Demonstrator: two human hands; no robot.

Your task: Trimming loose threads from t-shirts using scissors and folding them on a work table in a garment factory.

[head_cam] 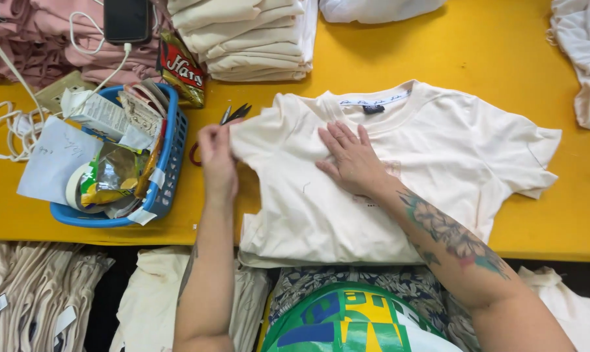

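cream t-shirt (pixel 399 163) lies front up on the yellow table (pixel 503 58), collar away from me, hem hanging just over the near edge. my left hand (pixel 216 160) has the left sleeve edge pinched between thumb and fingers, mostly closed, folding it inward over the body. my right hand (pixel 353 160) lies flat and fully open on the chest, fingers spread, gripping nothing, just pressing the cloth down.

to do this fold well, as i judge it: keep the flat palm near the fold line so the body does not drag; bring the sleeve over in one straight line parallel to the side seam; smooth toward the hem before letting go.

small scissors (pixel 233 114) rest just beyond my left hand, near the shoulder. blue basket (pixel 171 169) of papers and wrappers sits to the left, close to my left hand but apart from the shirt. a stack of folded cream shirts (pixel 249 39) stands at the far side.
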